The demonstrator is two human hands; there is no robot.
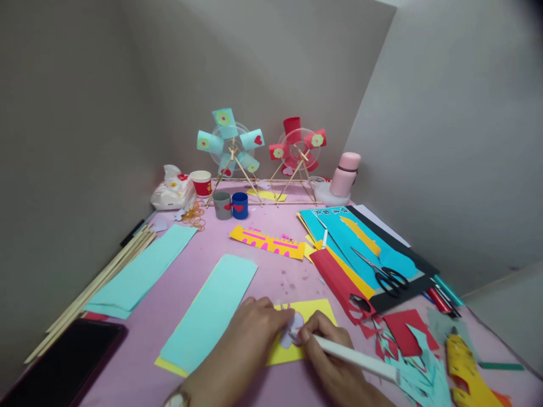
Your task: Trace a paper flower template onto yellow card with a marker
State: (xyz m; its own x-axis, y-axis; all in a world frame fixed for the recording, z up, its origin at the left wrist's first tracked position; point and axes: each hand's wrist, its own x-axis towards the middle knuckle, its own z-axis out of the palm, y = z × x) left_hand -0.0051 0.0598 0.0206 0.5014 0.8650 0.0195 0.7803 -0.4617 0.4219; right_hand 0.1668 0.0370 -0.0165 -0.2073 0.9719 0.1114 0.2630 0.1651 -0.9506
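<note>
My right hand (328,356) is closed around a white pen (356,359), its tip end down at a small lilac paper cutout (297,321). The cutout has rounded lobes, perhaps a butterfly or flower, and lies on a yellow paper sheet (320,308). With its fingertips, my left hand (258,322) presses the cutout from the left; its fingers are drawn together and partly hide it. Just left of that hand, a light blue paper strip (214,305) lies over a yellow one.
Two paper pinwheel-like wheels, light blue (224,138) and red (299,147), stand on stick frames at the back. Scissors (384,274) rest on coloured sheets at right, near paper scraps (424,373) and a yellow glue gun (464,362). A phone (68,362) and wooden sticks (102,277) lie left.
</note>
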